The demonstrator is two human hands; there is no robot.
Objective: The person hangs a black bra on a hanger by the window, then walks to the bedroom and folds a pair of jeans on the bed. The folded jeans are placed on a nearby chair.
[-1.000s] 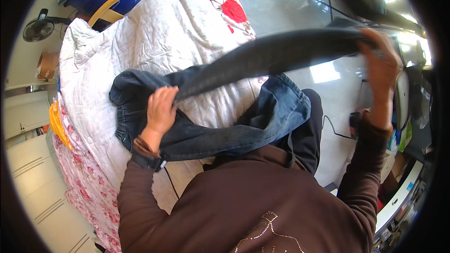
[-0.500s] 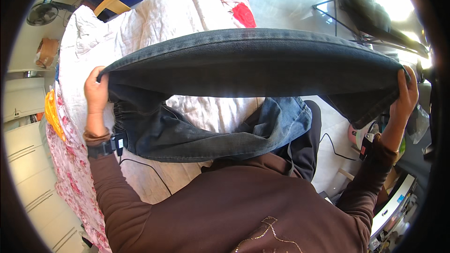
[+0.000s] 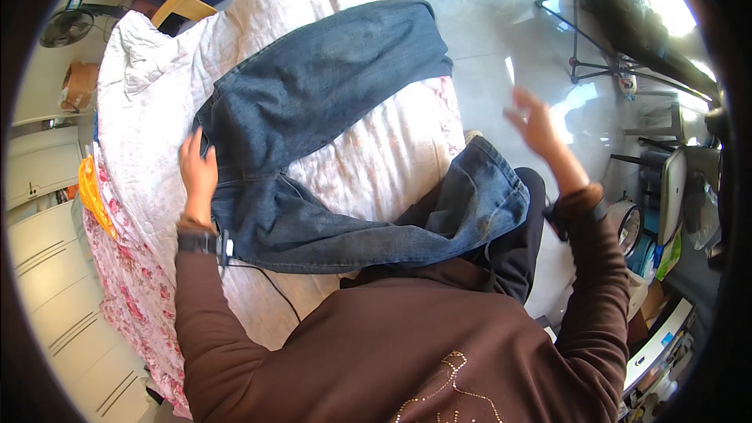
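Observation:
A pair of dark blue jeans (image 3: 313, 102) lies on the bed, its two legs spread apart. The far leg stretches flat toward the bed's right edge; the near leg, creased and bent, comes across my lap. Beside the waist, at the left, is my left hand (image 3: 199, 176), its fingertips against the denim edge and its thumb apart from the fingers. My right hand (image 3: 539, 129) is in the air above the grey floor, empty, its fingers apart and a little blurred. It does not touch the jeans.
The bed has a white quilt (image 3: 157, 86) and a pink floral cloth (image 3: 133, 305) down its left side. A yellow item (image 3: 92, 196) lies at that edge. White drawers (image 3: 63, 282) stand left, a fan (image 3: 66, 27) far left. A folding chair (image 3: 627, 23) stands far right. A black cord (image 3: 274, 298) runs near my left arm.
The lifted jeans leg has come down flat on the bed. My right hand has let go of it and moved left. My left hand has moved slightly right and down, its grip loosened.

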